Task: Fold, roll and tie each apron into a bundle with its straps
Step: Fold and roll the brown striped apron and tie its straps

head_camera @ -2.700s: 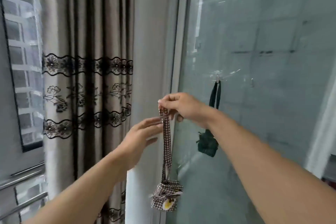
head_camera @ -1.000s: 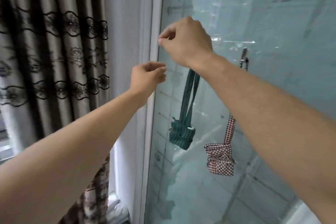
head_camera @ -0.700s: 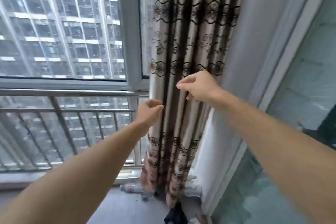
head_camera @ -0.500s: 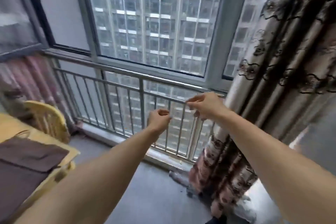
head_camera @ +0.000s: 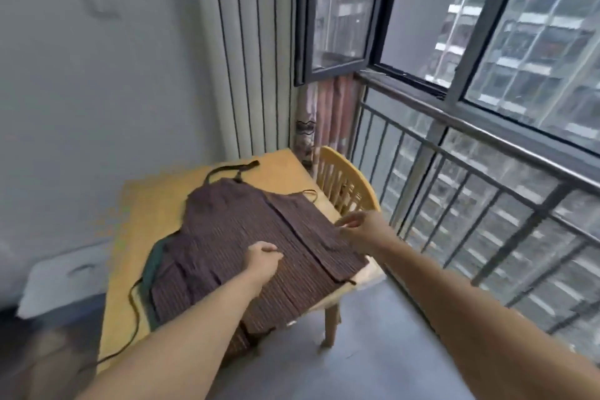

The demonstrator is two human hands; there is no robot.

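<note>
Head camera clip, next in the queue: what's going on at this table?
A person stands at a yellow table where a brown striped apron lies spread out flat, not yet folded or rolled, with a green cloth showing under its left edge. Both hands are empty: the left hand, fingers curled, is over the middle of the apron, and the right hand reaches toward its right edge. A yellow chair stands behind the table by the railing.

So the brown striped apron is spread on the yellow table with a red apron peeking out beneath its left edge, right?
Not red. The head view shows a green apron peeking out beneath the left edge of the brown striped apron, which is spread on the yellow table.
</note>
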